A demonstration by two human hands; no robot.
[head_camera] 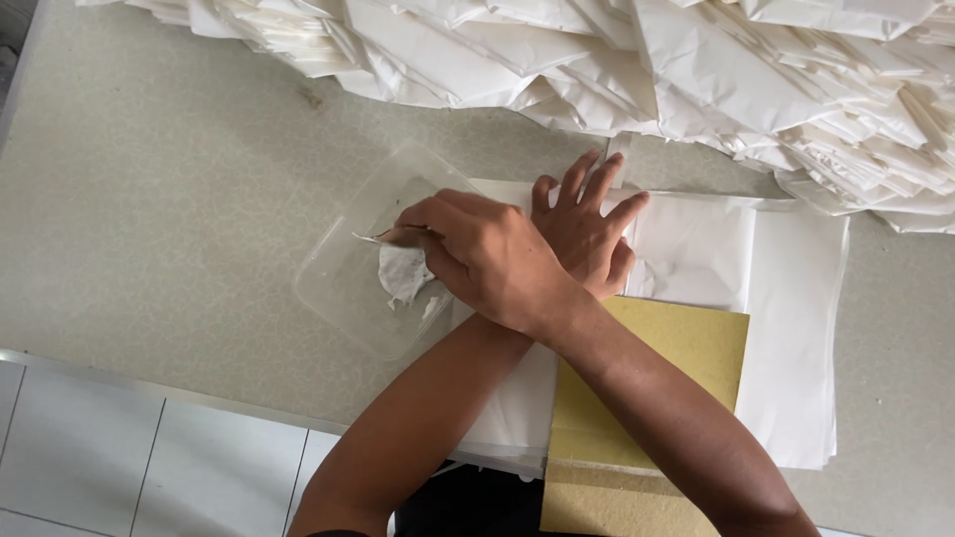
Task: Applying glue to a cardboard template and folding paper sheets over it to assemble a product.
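My arms are crossed. My right hand (pixel 482 259) lies over the left forearm and reaches left, pinching a small thin spatula (pixel 383 237). The spatula's tip is over a clear plastic tray (pixel 338 298) that holds a dab of white paste (pixel 403 273). My left hand (pixel 589 219) rests flat, fingers spread, on a stack of white paper sheets (pixel 696 249) just right of the tray. A yellow-brown cardboard sheet (pixel 686 348) lies on the stack, under my right forearm.
A big heap of folded white paper pieces (pixel 696 70) fills the back of the speckled grey counter (pixel 149 199). The counter's front edge has a metal strip (pixel 149 386), with white tiles below it.
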